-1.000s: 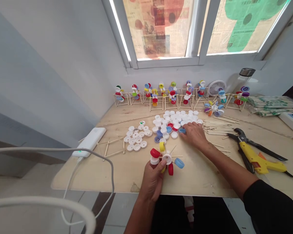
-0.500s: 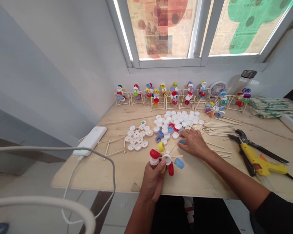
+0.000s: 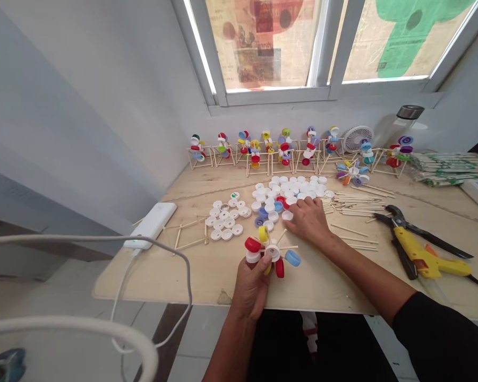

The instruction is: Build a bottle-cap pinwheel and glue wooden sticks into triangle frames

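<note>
- The plywood bench (image 3: 175, 281) runs under a window (image 3: 326, 48); the whole view sits slightly higher and tilted compared with the earlier frame, and nothing on the bench's far side has moved.
- Along the back edge stands a row of finished cap pinwheels on stick frames (image 3: 282, 154), with a desk fan (image 3: 356, 139) and a glass bottle (image 3: 407, 124) at the right end.
- At the right edge lie a yellow glue gun (image 3: 426, 262) and pliers (image 3: 396, 216), with wrapped stick bundles (image 3: 448, 170) behind them.
- A white power bank (image 3: 151, 225) lies at the left edge, its white cable (image 3: 123, 302) hanging off the bench.
- The left hand (image 3: 250, 294) sits at the front edge, fingers curled closed around a bottle-cap pinwheel (image 3: 271, 253) of red, yellow, blue and white caps, in the same place as before.
- The right hand (image 3: 308, 223) has slid further up the bench into the heap of white caps (image 3: 287, 188), fingers loosely spread and lying flat.
- A small white cap (image 3: 287, 215) sits just beside its fingertips; the blue cap that lay there earlier no longer shows, and it may be under the hand.
</note>
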The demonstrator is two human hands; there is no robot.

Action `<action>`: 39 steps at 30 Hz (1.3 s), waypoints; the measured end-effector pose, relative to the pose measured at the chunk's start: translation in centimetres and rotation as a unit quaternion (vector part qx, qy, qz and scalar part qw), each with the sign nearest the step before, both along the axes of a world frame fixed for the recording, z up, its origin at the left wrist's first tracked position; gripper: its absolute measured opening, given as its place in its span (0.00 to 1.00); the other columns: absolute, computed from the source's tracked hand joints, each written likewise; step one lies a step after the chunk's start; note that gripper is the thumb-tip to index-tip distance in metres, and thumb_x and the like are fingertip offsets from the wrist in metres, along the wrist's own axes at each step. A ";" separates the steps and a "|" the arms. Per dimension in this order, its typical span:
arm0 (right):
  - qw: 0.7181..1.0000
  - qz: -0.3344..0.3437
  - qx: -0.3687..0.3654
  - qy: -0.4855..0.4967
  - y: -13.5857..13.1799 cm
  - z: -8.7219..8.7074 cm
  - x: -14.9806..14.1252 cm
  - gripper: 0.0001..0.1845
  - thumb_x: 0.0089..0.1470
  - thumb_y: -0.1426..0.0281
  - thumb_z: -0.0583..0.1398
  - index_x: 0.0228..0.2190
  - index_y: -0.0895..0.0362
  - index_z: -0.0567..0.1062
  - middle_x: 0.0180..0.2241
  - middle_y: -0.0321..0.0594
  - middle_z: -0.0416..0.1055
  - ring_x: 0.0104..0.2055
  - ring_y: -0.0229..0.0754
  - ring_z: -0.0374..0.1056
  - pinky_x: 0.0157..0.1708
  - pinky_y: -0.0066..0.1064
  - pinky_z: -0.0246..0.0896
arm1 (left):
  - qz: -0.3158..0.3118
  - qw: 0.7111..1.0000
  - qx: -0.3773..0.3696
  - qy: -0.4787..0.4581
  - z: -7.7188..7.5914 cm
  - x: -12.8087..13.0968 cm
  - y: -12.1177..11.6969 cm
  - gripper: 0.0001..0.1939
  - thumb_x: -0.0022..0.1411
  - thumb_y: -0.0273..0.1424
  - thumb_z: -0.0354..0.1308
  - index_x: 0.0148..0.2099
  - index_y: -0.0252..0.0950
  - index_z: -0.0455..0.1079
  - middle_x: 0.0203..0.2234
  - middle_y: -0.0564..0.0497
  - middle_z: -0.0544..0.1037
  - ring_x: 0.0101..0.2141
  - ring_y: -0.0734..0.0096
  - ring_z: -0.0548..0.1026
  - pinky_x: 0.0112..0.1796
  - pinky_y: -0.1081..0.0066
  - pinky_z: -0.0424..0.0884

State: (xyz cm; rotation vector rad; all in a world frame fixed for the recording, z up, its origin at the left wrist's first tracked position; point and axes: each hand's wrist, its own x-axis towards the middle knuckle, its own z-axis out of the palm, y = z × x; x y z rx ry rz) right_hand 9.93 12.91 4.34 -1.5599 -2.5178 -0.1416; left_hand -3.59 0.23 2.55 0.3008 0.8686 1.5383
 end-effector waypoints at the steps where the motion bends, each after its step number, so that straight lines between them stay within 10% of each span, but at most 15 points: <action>1: 1.000 0.005 0.000 0.006 -0.5 0.2 0.5 0.17 0.54 0.61 0.56 0.39 0.59 0.75 0.39 0.51 0.72 0.46 0.53 0.59 0.44 0.42 0.45 | 0.001 1.000 -0.001 -0.003 0.0 0.0 0.0 0.16 0.39 0.29 0.73 0.33 0.32 0.75 0.30 0.51 0.77 0.34 0.74 0.74 0.40 0.74 0.70; 16: 0.990 0.074 -0.004 0.117 -7.3 -0.2 8.9 0.14 0.55 0.65 0.57 0.42 0.56 0.73 0.42 0.45 0.72 0.47 0.49 0.63 0.44 0.41 0.54 | -0.034 0.999 -0.009 0.005 0.0 0.6 -0.7 0.15 0.43 0.28 0.71 0.36 0.33 0.74 0.34 0.49 0.77 0.36 0.71 0.74 0.37 0.73 0.72; 22: 0.983 -0.045 0.108 0.139 -8.9 0.5 18.9 0.15 0.56 0.65 0.54 0.44 0.56 0.72 0.42 0.45 0.72 0.47 0.49 0.66 0.47 0.42 0.59 | -0.056 0.998 -0.022 0.017 0.1 1.0 -0.6 0.17 0.42 0.29 0.71 0.37 0.34 0.74 0.33 0.49 0.77 0.36 0.71 0.74 0.37 0.73 0.71; 28: 0.992 -0.115 0.037 0.025 -10.9 -0.8 27.3 0.22 0.54 0.68 0.50 0.50 0.57 0.69 0.51 0.48 0.68 0.52 0.54 0.63 0.47 0.43 0.59 | -0.071 0.997 -0.024 0.028 0.5 2.1 -0.4 0.17 0.41 0.29 0.72 0.36 0.33 0.75 0.34 0.47 0.78 0.37 0.69 0.74 0.37 0.73 0.72; 39: 0.994 -0.064 0.041 -0.079 -9.4 -1.8 28.2 0.22 0.49 0.67 0.50 0.47 0.58 0.67 0.50 0.53 0.68 0.51 0.58 0.65 0.45 0.46 0.59 | -0.026 0.997 -0.012 0.072 1.0 3.1 -0.7 0.14 0.39 0.29 0.72 0.32 0.34 0.76 0.29 0.52 0.78 0.33 0.73 0.74 0.37 0.74 0.70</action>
